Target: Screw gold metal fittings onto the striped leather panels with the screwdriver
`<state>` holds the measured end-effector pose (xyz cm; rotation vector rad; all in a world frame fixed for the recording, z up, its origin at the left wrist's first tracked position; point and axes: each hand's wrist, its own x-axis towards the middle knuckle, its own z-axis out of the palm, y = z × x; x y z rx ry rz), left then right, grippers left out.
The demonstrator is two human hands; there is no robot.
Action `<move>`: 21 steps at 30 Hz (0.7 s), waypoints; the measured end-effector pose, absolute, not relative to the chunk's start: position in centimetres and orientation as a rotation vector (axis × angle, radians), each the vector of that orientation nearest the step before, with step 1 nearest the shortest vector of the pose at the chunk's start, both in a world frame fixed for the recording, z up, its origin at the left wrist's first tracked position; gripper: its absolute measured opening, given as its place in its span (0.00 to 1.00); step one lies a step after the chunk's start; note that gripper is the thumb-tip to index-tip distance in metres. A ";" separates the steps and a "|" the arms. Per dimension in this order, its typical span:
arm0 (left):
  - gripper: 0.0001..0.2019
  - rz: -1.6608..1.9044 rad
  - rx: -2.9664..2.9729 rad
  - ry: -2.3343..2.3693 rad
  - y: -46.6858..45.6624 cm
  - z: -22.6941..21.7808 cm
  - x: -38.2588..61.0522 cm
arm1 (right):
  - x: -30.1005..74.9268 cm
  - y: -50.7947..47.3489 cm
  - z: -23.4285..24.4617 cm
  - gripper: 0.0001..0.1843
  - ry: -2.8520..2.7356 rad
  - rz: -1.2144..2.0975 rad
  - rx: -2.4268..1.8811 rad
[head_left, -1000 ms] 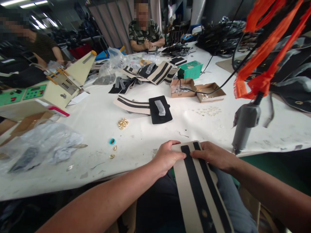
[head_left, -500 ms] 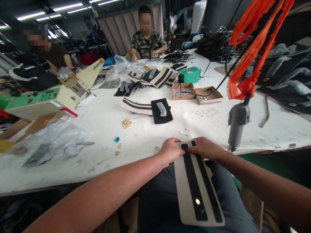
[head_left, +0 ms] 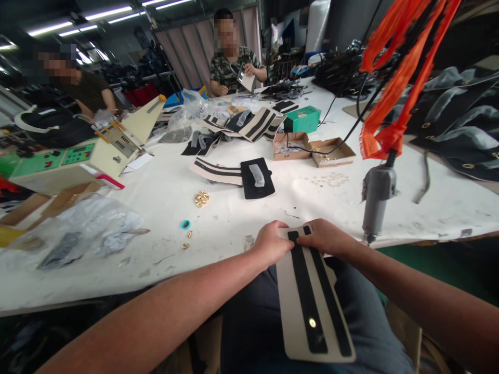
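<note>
A long beige panel with two black stripes (head_left: 286, 311) lies over my lap, its far end held up at the table edge. A round gold fitting (head_left: 312, 322) shows on one stripe near the close end. My left hand (head_left: 272, 242) grips the panel's far left side, thumb on top. From the right, my right hand (head_left: 324, 238) holds the same end, its thumb pressed close to the left thumb. The fingers underneath are hidden. Beyond my hands lies a similar striped piece (head_left: 218, 171) with a black flap (head_left: 257, 179) bearing a plastic-wrapped part.
A grey electric screwdriver (head_left: 378, 202) hangs right of my hands on orange straps (head_left: 393, 119). Gold fittings (head_left: 201, 199) and a blue ring (head_left: 186, 224) lie leftward. Cardboard trays (head_left: 333, 156), a green box (head_left: 302, 120) and a machine (head_left: 97, 156) stand farther off. Two people sit across the table.
My hands keep hold of the striped panel, almost unmoved. The person across the table has lifted a light-coloured piece. The view has shifted slightly, and the hanging screwdriver appears a little farther left.
</note>
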<state>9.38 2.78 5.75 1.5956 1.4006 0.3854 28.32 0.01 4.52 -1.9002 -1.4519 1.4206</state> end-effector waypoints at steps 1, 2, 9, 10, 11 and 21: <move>0.23 0.391 1.622 1.393 2.7 5.8 9.3 | 28.3 0.0 4.4 0.06 -1.452 1.417 -1.904; 0.24 0.398 1.652 1.384 2.5 5.8 9.2 | 28.3 0.1 4.3 0.06 -1.453 1.413 -1.906; 0.25 0.549 2.103 1.372 1.2 5.3 8.2 | 28.2 0.3 4.5 0.05 -1.511 1.375 -1.887; 0.24 0.597 2.182 1.346 1.1 4.9 8.0 | 28.1 0.3 4.6 0.05 -1.526 1.362 -1.881; 0.22 0.647 2.237 1.302 1.1 4.5 7.9 | 28.1 0.4 4.7 0.04 -1.541 1.346 -1.873; 0.15 0.757 2.223 1.132 1.5 2.9 7.4 | 28.7 1.4 5.6 0.09 -1.539 1.295 -1.955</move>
